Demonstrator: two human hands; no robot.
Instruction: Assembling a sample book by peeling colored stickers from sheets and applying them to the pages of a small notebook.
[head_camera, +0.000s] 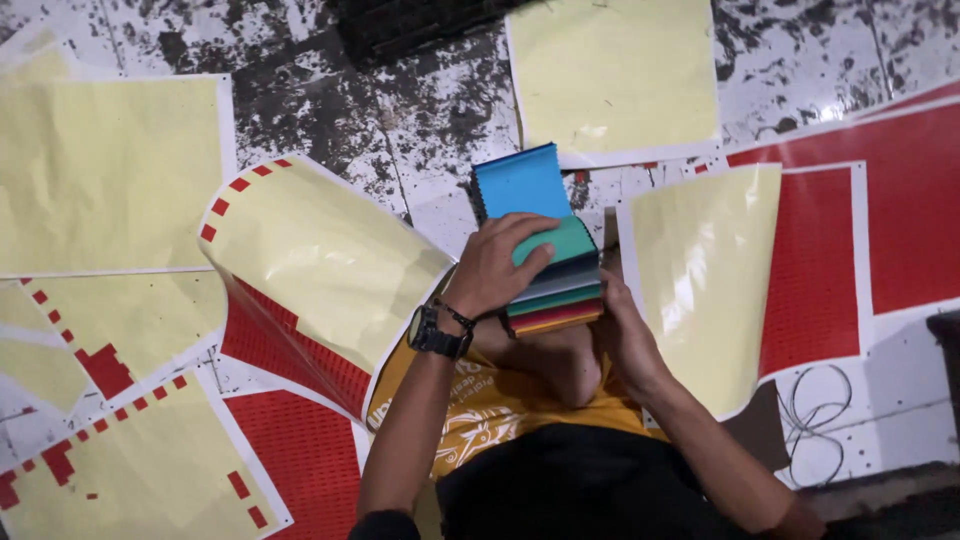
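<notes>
From my remote seat I saw the left hand (497, 268) clasping the top of a colour swatch book (545, 262) — fingers curled over its teal leaf. The right hand (622, 335) gripped it from below, over the lap, among yellow sheets (320, 262) on the floor.

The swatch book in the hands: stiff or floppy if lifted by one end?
Probably floppy: the swatch book is a thick stack of thin coloured leaves, its top blue ones already lifting. They would likely fan open unless pinched. The left hand presses on top; the right hand supports beneath.
</notes>
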